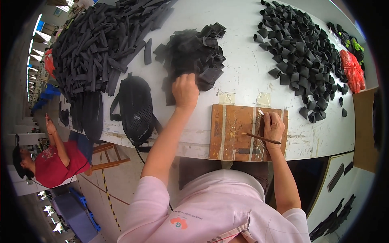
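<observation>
- The left hand [185, 90] closes on flat black fabric pieces [194, 52], a loose pile mid-surface. They look light, limp and thin, best pinched by an edge.
- The right hand [274, 126] grips one thin brown pencil [261, 138] over one wooden board [247, 131] at the surface's [243, 77] near edge.
- Too many pieces to count; three heaps.
</observation>
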{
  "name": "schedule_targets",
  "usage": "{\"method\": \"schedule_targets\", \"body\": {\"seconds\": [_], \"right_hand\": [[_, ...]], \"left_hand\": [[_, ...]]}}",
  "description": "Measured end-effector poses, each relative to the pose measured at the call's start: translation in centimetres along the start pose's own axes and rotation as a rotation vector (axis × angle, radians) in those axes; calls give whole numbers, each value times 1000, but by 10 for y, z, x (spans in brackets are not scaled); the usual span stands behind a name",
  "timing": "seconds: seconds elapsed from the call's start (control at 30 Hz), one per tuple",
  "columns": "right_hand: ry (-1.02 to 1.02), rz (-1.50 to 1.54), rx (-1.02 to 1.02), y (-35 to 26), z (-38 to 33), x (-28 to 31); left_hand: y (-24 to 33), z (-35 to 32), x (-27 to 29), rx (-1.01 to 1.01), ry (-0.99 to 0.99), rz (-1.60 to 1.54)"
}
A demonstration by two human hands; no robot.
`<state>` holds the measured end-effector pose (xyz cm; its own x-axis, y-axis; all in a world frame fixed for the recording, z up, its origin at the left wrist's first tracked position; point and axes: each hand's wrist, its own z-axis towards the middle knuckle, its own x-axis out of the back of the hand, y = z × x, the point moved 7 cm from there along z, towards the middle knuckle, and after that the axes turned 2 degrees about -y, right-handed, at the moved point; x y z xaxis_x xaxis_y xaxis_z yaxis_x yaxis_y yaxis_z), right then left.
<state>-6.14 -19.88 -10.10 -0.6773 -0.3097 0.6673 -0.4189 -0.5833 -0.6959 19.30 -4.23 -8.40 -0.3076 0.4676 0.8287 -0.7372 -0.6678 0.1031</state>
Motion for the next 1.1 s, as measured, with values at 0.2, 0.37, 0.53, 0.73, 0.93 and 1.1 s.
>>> {"method": "schedule_targets", "body": {"seconds": [0.2,0.37,0.53,0.73,0.93,1.1], "right_hand": [[17,-27,22,3,-1,0],[9,-38,20,6,-1,-2],[18,-46,30,1,0,-1],[27,-56,25,4,0,0],[36,-33,28,5,-1,2],[24,-12,22,2,0,1]], "left_hand": [[26,-37,37,-53,-146,-225],[54,-66,58,-131,-242,-343],[71,-90,62,-208,-303,-340],[76,-88,79,-179,-503,-397],[56,-28,87,-21,-262,-538],[85,13,5,79,-572,-151]]}}
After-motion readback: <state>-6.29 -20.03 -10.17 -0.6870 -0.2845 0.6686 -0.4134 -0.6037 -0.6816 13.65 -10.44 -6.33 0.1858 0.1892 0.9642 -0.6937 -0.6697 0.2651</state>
